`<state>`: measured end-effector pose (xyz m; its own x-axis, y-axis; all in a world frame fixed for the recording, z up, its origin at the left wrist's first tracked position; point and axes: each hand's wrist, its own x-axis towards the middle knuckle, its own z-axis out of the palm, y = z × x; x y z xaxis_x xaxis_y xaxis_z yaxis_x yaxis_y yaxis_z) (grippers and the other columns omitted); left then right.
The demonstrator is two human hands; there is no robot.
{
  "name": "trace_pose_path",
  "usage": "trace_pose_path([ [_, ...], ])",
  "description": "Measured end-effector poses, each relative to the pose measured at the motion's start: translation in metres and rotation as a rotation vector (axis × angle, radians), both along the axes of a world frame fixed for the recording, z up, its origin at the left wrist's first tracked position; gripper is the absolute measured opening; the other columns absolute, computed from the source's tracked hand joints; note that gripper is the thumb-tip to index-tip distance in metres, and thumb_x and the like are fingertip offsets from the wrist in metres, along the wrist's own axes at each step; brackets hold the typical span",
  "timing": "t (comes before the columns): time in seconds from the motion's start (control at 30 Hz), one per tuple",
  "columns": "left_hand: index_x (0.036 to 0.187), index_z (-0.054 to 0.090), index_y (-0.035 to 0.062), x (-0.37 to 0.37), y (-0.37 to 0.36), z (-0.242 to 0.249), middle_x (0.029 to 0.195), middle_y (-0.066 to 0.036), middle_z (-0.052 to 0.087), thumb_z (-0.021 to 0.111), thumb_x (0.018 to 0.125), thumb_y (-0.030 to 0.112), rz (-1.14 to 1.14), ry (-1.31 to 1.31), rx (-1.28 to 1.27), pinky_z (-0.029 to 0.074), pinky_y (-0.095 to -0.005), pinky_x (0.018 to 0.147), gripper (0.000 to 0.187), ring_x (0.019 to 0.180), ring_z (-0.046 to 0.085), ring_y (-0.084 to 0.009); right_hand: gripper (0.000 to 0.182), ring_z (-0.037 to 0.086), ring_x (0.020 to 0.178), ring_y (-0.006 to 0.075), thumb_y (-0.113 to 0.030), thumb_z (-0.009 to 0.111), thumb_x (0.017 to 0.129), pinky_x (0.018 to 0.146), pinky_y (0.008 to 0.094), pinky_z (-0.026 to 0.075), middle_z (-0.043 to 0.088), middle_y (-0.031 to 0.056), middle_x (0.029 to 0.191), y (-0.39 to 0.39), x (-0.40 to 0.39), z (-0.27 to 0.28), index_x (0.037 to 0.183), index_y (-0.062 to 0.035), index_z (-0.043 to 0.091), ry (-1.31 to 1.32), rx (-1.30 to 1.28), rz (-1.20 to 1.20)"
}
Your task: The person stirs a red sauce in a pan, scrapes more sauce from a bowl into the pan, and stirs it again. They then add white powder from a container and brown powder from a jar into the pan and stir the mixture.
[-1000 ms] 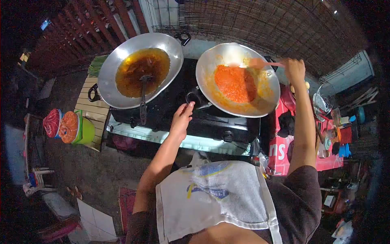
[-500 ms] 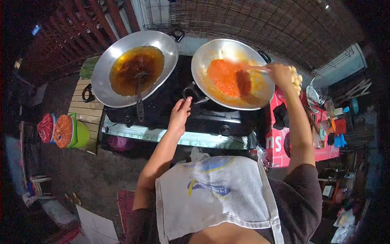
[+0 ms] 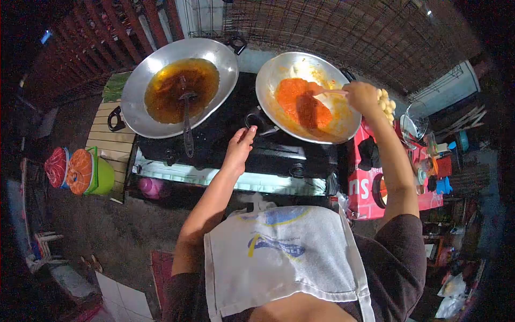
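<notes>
In the head view, my right hand [image 3: 362, 98] is closed around the handle of a wooden spatula [image 3: 333, 92], whose working end is in the right wok. That wok [image 3: 266, 102] holds thick orange-red chili paste [image 3: 292, 94], and orange smears coat its inner wall. My left hand [image 3: 238, 150] is closed at the wok's black loop handle [image 3: 259, 122], thumb against it. To the left, a larger wok [image 3: 134, 102] contains brown-golden oil [image 3: 161, 91]. A metal slotted spatula [image 3: 188, 126] leans in it, its handle over the near rim.
Both woks stand on a black stove [image 3: 225, 107]. At right a pink box [image 3: 365, 198] sits beneath jars and containers; pale round items [image 3: 385, 104] lie behind my right hand. Green tubs [image 3: 102, 174] with patterned lids stand at left. A woven screen [image 3: 322, 27] rises behind.
The spatula's end has shifted slightly within the paste, which lies a little differently. My left hand stays at the wok handle. The whole view has tilted slightly.
</notes>
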<state>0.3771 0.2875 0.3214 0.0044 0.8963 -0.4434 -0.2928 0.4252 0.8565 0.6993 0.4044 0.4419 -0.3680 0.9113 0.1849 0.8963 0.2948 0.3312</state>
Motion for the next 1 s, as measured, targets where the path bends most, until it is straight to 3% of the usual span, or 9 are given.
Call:
trace_pose_path([
  [0.13, 0.105, 0.054, 0.0100, -0.002, 0.001, -0.003, 0.090, 0.006, 0.051, 0.061, 0.077, 0.038, -0.034, 0.033, -0.009, 0.035, -0.0201, 0.069, 0.040, 0.076, 0.042, -0.0046, 0.015, 0.062, 0.066, 0.0291, -0.015, 0.052, 0.068, 0.057, 0.0388, 0.049, 0.062, 0.0146, 0.072, -0.035, -0.023, 0.074, 0.072, -0.0043, 0.062, -0.211, -0.084, -0.153],
  [0.3, 0.103, 0.055, 0.0114, -0.001, 0.000, 0.001, 0.088, 0.006, 0.050, 0.061, 0.076, 0.039, -0.016, 0.005, 0.002, 0.035, -0.0198, 0.069, 0.039, 0.077, 0.042, -0.0051, 0.016, 0.062, 0.066, 0.0279, -0.015, 0.049, 0.070, 0.056, 0.0385, 0.049, 0.062, 0.0130, 0.072, -0.020, -0.006, 0.027, 0.070, -0.0059, 0.062, -0.374, -0.107, -0.116],
  [0.4, 0.103, 0.055, 0.0101, -0.002, 0.001, 0.003, 0.088, 0.005, 0.050, 0.061, 0.076, 0.040, -0.018, 0.026, 0.014, 0.035, -0.0204, 0.070, 0.041, 0.078, 0.043, -0.0058, 0.013, 0.062, 0.067, 0.0256, -0.015, 0.051, 0.069, 0.057, 0.0375, 0.050, 0.062, 0.0093, 0.072, -0.005, -0.025, 0.004, 0.071, -0.0116, 0.063, -0.072, -0.029, -0.111],
  [0.5, 0.104, 0.054, 0.0096, -0.003, 0.002, -0.001, 0.091, 0.005, 0.051, 0.061, 0.076, 0.040, -0.026, 0.036, -0.006, 0.035, -0.0212, 0.071, 0.042, 0.079, 0.043, -0.0063, 0.014, 0.062, 0.068, 0.0258, -0.017, 0.051, 0.070, 0.059, 0.0367, 0.050, 0.063, 0.0100, 0.073, -0.009, -0.027, 0.046, 0.072, -0.0106, 0.063, -0.149, -0.126, -0.159],
  [0.53, 0.104, 0.054, 0.0096, -0.003, 0.002, -0.001, 0.091, 0.005, 0.051, 0.061, 0.076, 0.040, -0.025, 0.034, -0.009, 0.035, -0.0212, 0.071, 0.042, 0.079, 0.043, -0.0063, 0.015, 0.062, 0.069, 0.0260, -0.019, 0.052, 0.070, 0.058, 0.0362, 0.050, 0.063, 0.0103, 0.073, -0.014, -0.025, 0.061, 0.073, -0.0101, 0.064, -0.305, -0.169, -0.130],
  [0.63, 0.105, 0.054, 0.0096, -0.003, 0.001, 0.000, 0.094, 0.005, 0.052, 0.060, 0.076, 0.041, -0.022, 0.021, 0.015, 0.035, -0.0216, 0.072, 0.042, 0.080, 0.043, -0.0064, 0.015, 0.062, 0.069, 0.0259, -0.021, 0.053, 0.070, 0.059, 0.0368, 0.050, 0.063, 0.0104, 0.073, -0.029, -0.023, 0.067, 0.071, -0.0095, 0.064, -0.387, -0.186, -0.113],
  [0.77, 0.105, 0.054, 0.0104, -0.002, 0.002, -0.002, 0.095, 0.006, 0.053, 0.060, 0.077, 0.040, -0.034, 0.021, 0.014, 0.035, -0.0214, 0.072, 0.041, 0.081, 0.043, -0.0063, 0.014, 0.062, 0.072, 0.0270, -0.022, 0.054, 0.071, 0.063, 0.0386, 0.049, 0.063, 0.0096, 0.076, -0.008, -0.035, 0.018, 0.076, -0.0148, 0.064, -0.244, -0.202, -0.152],
  [0.8, 0.104, 0.054, 0.0108, -0.003, 0.002, -0.004, 0.094, 0.006, 0.053, 0.060, 0.077, 0.040, -0.042, 0.013, 0.020, 0.035, -0.0212, 0.071, 0.040, 0.080, 0.043, -0.0061, 0.014, 0.062, 0.072, 0.0273, -0.023, 0.052, 0.072, 0.062, 0.0384, 0.049, 0.063, 0.0089, 0.078, -0.009, -0.037, 0.016, 0.077, -0.0167, 0.064, -0.030, -0.144, -0.102],
  [1.0, 0.097, 0.057, 0.0132, -0.001, 0.002, -0.005, 0.090, 0.007, 0.053, 0.060, 0.077, 0.039, -0.006, 0.023, 0.014, 0.034, -0.0206, 0.069, 0.033, 0.077, 0.042, -0.0051, 0.017, 0.062, 0.069, 0.0280, -0.025, 0.052, 0.071, 0.060, 0.0392, 0.050, 0.063, 0.0104, 0.073, -0.022, -0.023, 0.077, 0.071, -0.0137, 0.065, -0.298, -0.275, -0.109],
])
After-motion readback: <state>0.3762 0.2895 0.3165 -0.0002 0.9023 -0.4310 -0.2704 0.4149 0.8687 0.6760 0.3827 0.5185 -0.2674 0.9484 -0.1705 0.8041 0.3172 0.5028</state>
